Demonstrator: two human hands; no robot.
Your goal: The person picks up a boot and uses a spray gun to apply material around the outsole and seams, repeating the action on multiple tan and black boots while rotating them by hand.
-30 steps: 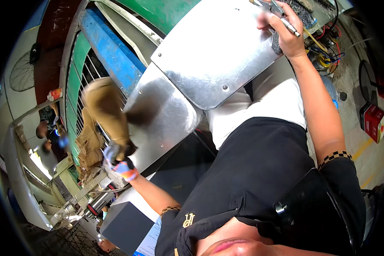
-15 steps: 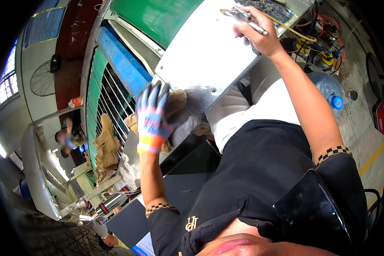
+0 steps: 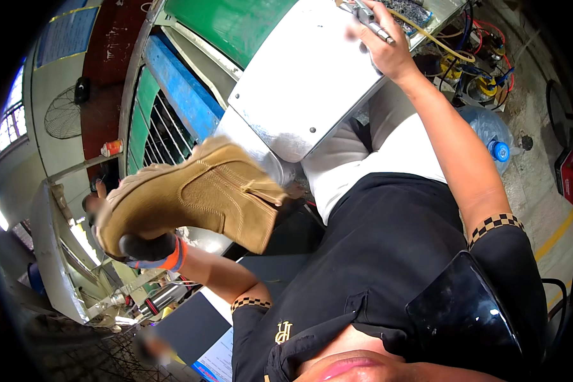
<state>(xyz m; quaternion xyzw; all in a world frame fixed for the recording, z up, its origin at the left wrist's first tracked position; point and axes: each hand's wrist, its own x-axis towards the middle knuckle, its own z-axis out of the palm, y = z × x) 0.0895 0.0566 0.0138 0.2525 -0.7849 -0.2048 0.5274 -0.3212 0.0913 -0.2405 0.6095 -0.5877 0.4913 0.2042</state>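
Observation:
A tan suede ankle boot (image 3: pixel 191 194) with a side zip and a thick lugged sole hangs at the left, lying on its side in the air. My left hand (image 3: pixel 151 247), in a glove with a dark palm and orange cuff, is closed on it near the toe; most of the fingers are hidden behind the boot. At the top, over the far edge of a white metal work surface (image 3: pixel 293 83), my bare right hand (image 3: pixel 388 54) grips a slim silver pen-like tool (image 3: pixel 379 28). The tool's far end is partly cut off by the frame edge.
Beyond the work surface are a green panel (image 3: pixel 229 25), a blue beam (image 3: pixel 181 89) and a wire rack (image 3: pixel 165 137). Cables and yellow-capped fittings (image 3: pixel 487 86) lie at the right, near a large clear water bottle (image 3: pixel 484 127). A wire fan (image 3: pixel 67 111) stands far left.
My left hand, empty half a second ago near the work surface's corner, has moved left and down and now holds a boot. My right hand keeps the tool, shifted slightly upward.

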